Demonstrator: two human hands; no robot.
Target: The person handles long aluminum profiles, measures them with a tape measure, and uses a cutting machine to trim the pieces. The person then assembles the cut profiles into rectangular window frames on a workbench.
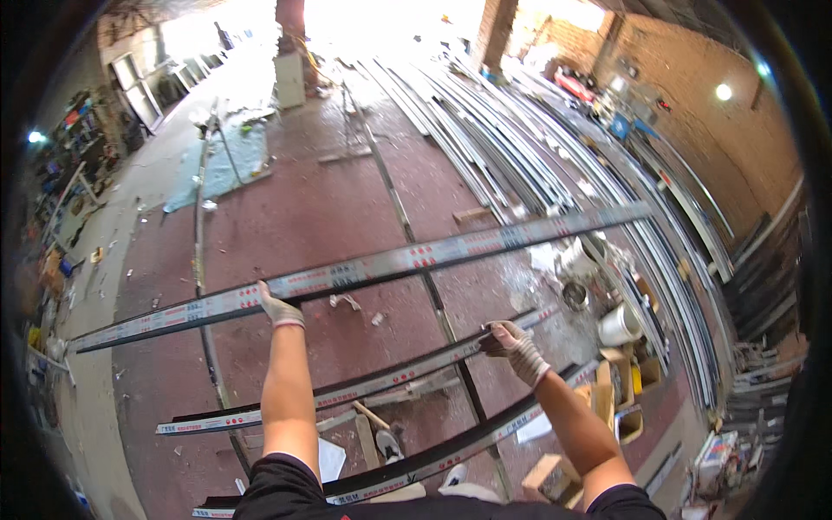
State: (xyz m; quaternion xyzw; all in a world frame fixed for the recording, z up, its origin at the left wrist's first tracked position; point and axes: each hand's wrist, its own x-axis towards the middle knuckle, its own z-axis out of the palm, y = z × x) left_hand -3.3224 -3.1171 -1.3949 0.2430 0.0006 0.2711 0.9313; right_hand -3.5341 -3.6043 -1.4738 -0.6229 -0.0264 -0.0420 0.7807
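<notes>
- The left hand (279, 309), in a light work glove, is closed around the long metal profile (416, 257), gripping it left of its middle; the profile runs across the view from the left edge up toward the right, raised above the floor.
- The right hand (513, 343), also gloved, pinches the near edge of a second profile (381, 381), which lies lower and nearer to the person, its fingers curled tight on it.
- A third profile (451, 451) lies nearest the person, close to the lower edge of the view.
- All three strips are dark with a pale protective film bearing red marks.
- They rest across thin metal rails (407, 234) that run away over the dark red floor (295, 217).
- Along the right side of the floor lies a wide stack of long silvery profiles (520, 156), reaching toward the bright doorway.
- Beside the stack stand a white bucket (619, 327) and cardboard boxes (624, 390).
- A brick wall (719, 130) closes the room on the right.
- A blue sheet (221, 160) lies on the floor at the far left.
</notes>
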